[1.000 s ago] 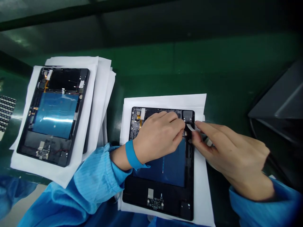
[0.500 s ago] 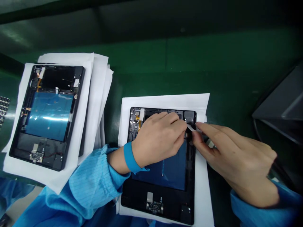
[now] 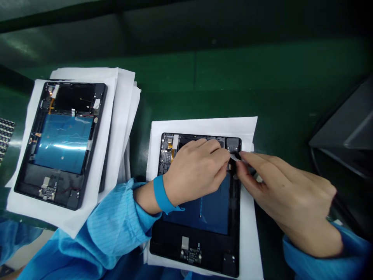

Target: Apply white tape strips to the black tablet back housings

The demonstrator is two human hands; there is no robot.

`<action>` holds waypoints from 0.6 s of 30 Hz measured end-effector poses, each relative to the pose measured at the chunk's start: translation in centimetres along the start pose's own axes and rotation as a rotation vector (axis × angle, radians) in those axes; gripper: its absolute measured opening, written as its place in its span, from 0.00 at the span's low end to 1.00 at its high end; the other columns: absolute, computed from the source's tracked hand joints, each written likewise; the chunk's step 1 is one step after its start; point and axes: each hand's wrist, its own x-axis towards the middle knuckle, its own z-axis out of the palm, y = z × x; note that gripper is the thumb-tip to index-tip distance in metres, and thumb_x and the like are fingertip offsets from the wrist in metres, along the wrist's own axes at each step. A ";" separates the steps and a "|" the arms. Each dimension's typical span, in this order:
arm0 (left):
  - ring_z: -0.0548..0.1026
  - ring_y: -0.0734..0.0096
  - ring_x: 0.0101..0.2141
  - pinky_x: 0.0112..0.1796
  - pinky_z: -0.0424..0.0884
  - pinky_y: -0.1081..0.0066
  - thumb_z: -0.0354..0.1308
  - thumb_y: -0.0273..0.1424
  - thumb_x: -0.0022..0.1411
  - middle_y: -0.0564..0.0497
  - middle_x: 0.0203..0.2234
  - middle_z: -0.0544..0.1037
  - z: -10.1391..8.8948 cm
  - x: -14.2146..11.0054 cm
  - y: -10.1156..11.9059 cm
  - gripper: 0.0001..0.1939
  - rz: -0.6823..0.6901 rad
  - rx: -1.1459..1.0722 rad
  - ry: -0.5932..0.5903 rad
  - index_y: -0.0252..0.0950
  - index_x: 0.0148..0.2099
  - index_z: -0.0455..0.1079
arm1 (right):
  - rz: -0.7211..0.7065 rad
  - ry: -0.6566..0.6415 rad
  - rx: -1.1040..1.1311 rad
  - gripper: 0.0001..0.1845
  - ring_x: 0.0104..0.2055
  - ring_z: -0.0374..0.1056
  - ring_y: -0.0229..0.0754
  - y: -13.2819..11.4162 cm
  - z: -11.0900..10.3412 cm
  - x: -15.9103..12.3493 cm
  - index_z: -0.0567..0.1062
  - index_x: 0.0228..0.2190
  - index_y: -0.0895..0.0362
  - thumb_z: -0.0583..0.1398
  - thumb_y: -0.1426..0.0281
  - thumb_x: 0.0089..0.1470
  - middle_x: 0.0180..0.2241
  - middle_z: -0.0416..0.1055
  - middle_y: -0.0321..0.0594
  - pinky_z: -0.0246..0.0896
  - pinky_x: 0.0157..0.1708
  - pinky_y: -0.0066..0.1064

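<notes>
An opened tablet (image 3: 175, 233), its inside facing up, lies beneath both of my hands. A small white strip (image 3: 234, 157) spans the gap between my fingertips near the tablet's upper right corner, just below a black square part (image 3: 232, 144). My left hand (image 3: 196, 171) reaches across the tablet with its fingers curled closed, the fingertips at the strip's left end. From the right, thumb and forefinger of my right hand (image 3: 287, 194) pinch at the strip's other end. My left hand covers much of the tablet's upper middle.
On the left, a second opened tablet (image 3: 62, 165) with a blue-filmed battery rests on stacked white sheets (image 3: 124, 101). More white paper (image 3: 204, 123) lies under the worked tablet. A sheet of black round pieces (image 3: 5, 134) is at the far left, a dark grey object (image 3: 346, 124) at right.
Both hands keep almost the same place at the tablet's upper right corner. The view has shifted slightly, and the left tablet appears a little further right.
</notes>
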 end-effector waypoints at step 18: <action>0.70 0.66 0.33 0.37 0.68 0.65 0.49 0.28 0.70 0.49 0.32 0.72 0.1 -0.3 -0.1 0.12 0.000 0.001 -0.017 0.35 0.35 0.70 | 0.034 0.001 0.079 0.06 0.26 0.69 0.33 -0.4 0.1 0.4 0.76 0.37 0.59 0.66 0.74 0.55 0.34 0.79 0.36 0.55 0.22 0.28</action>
